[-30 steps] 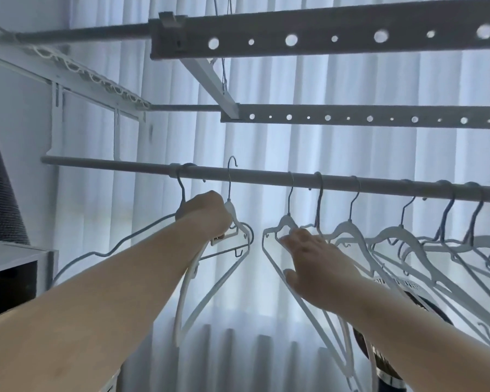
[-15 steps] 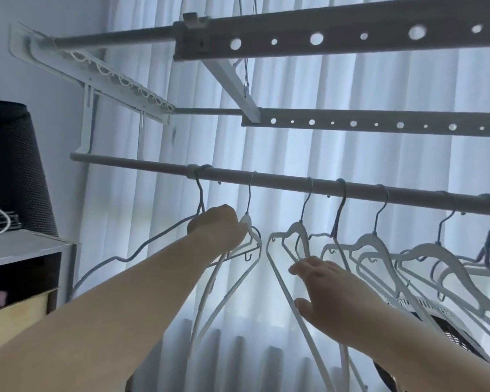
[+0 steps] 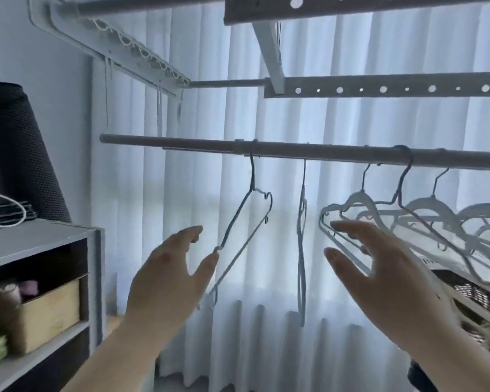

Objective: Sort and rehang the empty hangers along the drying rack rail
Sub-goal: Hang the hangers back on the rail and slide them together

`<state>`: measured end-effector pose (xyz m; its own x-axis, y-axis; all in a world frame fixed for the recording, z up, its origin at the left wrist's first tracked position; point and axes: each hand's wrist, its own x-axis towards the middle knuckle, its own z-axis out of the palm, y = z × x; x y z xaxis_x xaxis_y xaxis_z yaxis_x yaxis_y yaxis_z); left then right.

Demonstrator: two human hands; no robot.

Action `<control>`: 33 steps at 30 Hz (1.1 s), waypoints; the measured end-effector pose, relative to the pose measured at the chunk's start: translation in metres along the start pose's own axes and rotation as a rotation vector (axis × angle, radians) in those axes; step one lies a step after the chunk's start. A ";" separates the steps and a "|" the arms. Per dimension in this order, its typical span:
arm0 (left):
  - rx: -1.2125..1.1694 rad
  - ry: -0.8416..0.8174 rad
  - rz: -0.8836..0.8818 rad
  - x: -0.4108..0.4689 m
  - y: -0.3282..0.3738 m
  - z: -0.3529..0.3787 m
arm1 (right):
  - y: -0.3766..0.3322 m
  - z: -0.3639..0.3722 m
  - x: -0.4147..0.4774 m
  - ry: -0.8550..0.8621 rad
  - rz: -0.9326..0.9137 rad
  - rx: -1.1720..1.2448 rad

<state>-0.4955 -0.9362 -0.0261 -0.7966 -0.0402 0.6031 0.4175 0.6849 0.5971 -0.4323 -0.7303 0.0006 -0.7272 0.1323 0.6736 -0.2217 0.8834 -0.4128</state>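
Observation:
A grey rail (image 3: 323, 150) runs left to right across the view. A thin wire hanger (image 3: 246, 219) hangs from it near the middle, turned at an angle. To its right a white hanger (image 3: 301, 250) hangs edge-on. Several white plastic hangers (image 3: 425, 213) crowd the rail further right. My left hand (image 3: 167, 275) is open just left of the wire hanger, its thumb tip close to the wire. My right hand (image 3: 379, 267) is open with spread fingers in front of the nearest plastic hanger (image 3: 348, 206). Neither hand holds anything.
A grey shelf unit (image 3: 40, 236) with a wooden box (image 3: 48, 312) stands at the left, a dark mesh cone (image 3: 20, 154) on top. Perforated rack bars (image 3: 379, 87) run overhead. White curtains (image 3: 210, 193) hang behind. A dark basket (image 3: 470, 295) sits low right.
My left hand has let go of the white hanger it gripped and pulled back and down. My right hand has come off the plastic hanger and opened. The view shifted left.

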 end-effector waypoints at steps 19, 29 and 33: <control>-0.095 -0.402 0.061 -0.002 -0.015 0.062 | -0.051 0.098 -0.006 0.135 0.542 0.003; -0.016 -0.184 0.051 0.017 -0.045 0.049 | -0.027 0.083 0.005 0.061 0.528 -0.289; 0.014 -0.112 0.064 0.022 -0.050 0.040 | -0.024 0.078 0.007 0.076 0.488 -0.293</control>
<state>-0.5509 -0.9427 -0.0641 -0.8129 0.0846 0.5762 0.4633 0.6935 0.5517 -0.4822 -0.7856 -0.0328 -0.6491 0.5786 0.4939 0.3256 0.7981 -0.5070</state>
